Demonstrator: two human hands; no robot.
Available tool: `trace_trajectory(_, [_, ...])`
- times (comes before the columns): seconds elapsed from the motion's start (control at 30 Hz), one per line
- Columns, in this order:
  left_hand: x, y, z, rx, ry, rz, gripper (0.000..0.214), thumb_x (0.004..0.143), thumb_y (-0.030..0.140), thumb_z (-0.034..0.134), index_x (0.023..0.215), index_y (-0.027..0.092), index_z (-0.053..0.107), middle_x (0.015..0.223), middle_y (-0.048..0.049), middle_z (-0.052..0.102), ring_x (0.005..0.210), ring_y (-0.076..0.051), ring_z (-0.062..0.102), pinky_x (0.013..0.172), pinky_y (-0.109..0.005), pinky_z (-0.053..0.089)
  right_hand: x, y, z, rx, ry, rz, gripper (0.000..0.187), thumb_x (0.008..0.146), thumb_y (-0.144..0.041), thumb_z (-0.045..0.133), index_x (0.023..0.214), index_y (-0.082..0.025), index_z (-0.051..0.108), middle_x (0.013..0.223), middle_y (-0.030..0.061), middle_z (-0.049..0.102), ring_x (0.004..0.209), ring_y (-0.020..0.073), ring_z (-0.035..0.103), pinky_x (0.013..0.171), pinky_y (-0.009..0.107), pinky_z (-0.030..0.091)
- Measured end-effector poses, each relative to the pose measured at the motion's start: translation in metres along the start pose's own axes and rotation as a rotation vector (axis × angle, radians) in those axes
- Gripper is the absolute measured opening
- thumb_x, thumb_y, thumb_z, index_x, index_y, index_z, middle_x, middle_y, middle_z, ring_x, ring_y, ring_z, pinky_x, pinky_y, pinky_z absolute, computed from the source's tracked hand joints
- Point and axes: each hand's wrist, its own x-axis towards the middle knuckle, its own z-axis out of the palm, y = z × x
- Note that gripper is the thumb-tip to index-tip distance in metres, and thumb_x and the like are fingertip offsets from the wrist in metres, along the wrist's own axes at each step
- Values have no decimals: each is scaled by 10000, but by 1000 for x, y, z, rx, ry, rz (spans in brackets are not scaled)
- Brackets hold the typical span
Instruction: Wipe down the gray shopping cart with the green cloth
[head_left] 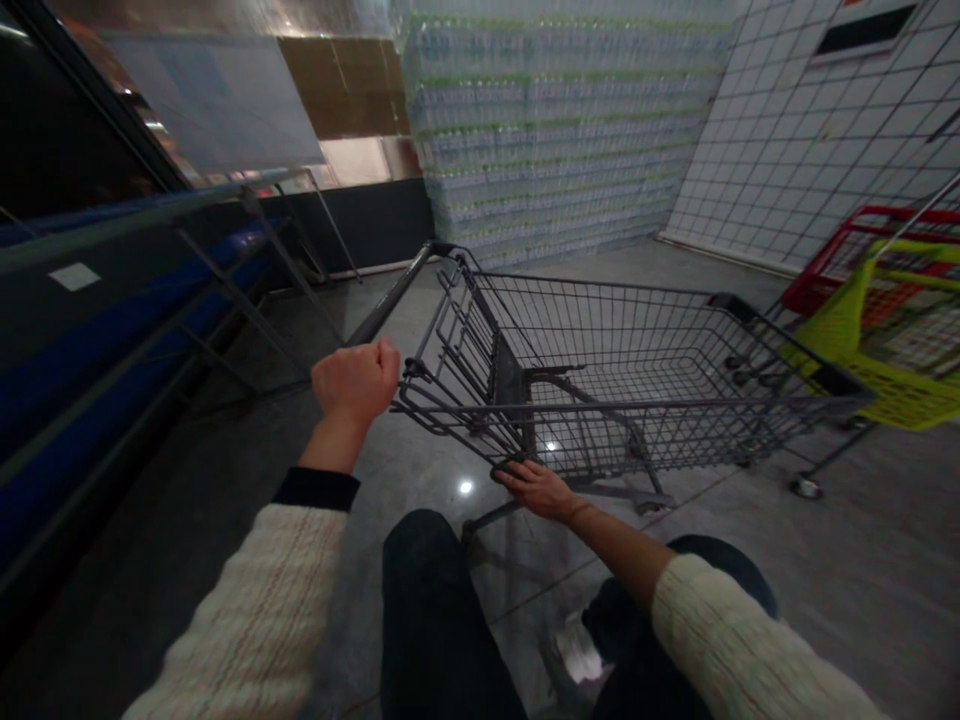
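Fingers of the left hand (356, 380) wrap one handle (390, 297) of one grey cart (511, 388); those of the right hand (538, 490) touch its lower side, grip unclear.

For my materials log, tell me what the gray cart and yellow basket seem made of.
Gray cart: probably metal, dull finish; thin, wire-like bars suggest it.
Yellow basket: likely plastic, fairly smooth; broad, molded-looking panels suggest it, though coated metal is possible.

Grey wire shopping cart (615, 406), upright, on floor (847, 570)
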Motion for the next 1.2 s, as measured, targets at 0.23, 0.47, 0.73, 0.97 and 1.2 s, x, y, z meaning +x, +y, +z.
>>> trace_trajectory(0.23, [-1,-1,0,8,13,0,670,922,432,155,903,104,738,855,-196,709,811,-304,658,673,-358,413,-73,-15,20,5,-170,313,222,868,-138,574,963,-229,753,1173,46,684,1116,237,572,955,405,453])
trace_trajectory(0.47, [0,-1,1,4,10,4,641,934,431,167,943,131,733,851,-175,702,798,-286,653,661,-347,401,-31,3,-57,-58,288,206,281,923,-274,572,1171,-378,655,1319,-40,603,1253,224,428,1062,439,328])
trace_trajectory(0.73, [0,0,1,34,10,5,644,934,420,163,940,127,736,844,-181,700,813,-295,653,657,-348,408,-60,38,-30,-69,120,210,238,890,-245,612,1078,-359,702,1253,-32,643,1125,211,490,964,396,379])
trace_trajectory(0.97, [0,2,-2,-15,-11,-16,641,925,429,178,929,114,735,862,-192,695,821,-310,652,681,-372,421,-52,10,-66,-82,208,260,178,864,-222,636,979,-320,730,1217,-17,657,1112,224,485,936,390,398])
trace_trajectory(1.2, [0,2,-3,-20,-14,-20,622,928,433,199,939,117,735,864,-188,691,846,-310,656,715,-375,433,53,10,-140,-167,614,227,306,889,-294,628,1178,-393,640,1313,-68,599,1191,201,414,1011,371,336])
